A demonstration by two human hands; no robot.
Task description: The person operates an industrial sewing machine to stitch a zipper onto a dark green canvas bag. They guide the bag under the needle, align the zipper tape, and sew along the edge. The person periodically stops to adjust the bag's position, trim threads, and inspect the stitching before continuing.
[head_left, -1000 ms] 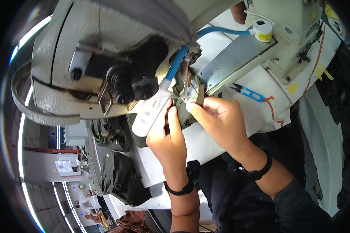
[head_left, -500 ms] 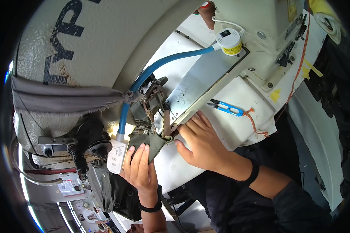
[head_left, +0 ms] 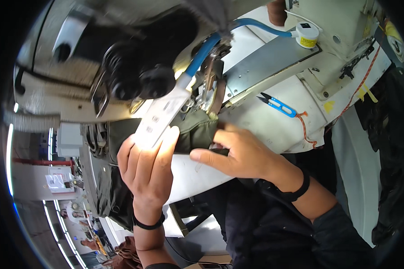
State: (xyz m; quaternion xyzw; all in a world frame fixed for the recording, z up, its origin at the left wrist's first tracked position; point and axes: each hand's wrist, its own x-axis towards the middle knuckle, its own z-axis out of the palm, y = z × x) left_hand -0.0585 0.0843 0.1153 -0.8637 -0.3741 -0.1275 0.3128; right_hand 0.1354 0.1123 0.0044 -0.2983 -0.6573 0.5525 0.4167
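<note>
Dark green fabric lies under the head of a sewing machine, by its needle area. My left hand reaches up to the fabric's left part with fingers stretched out. Some of its fingertips are hidden by the white lamp on a blue flexible tube. At the fabric's right edge is my right hand, thumb apart from the fingers, its fingertips touching the cloth and partly out of sight. A brownish strip with a toothed edge, like zipper tape, rises beside the needle area.
Blue thread snips lie on the white tabletop, an orange cord attached. Behind them runs the machine's metal bed plate. More dark green fabric hangs at the left. The lamp's round white base sits at the back.
My view has shifted closer to the machine head. The left hand has moved left and lower along the fabric; more cloth shows between the hands. My right thumb now points farther left.
</note>
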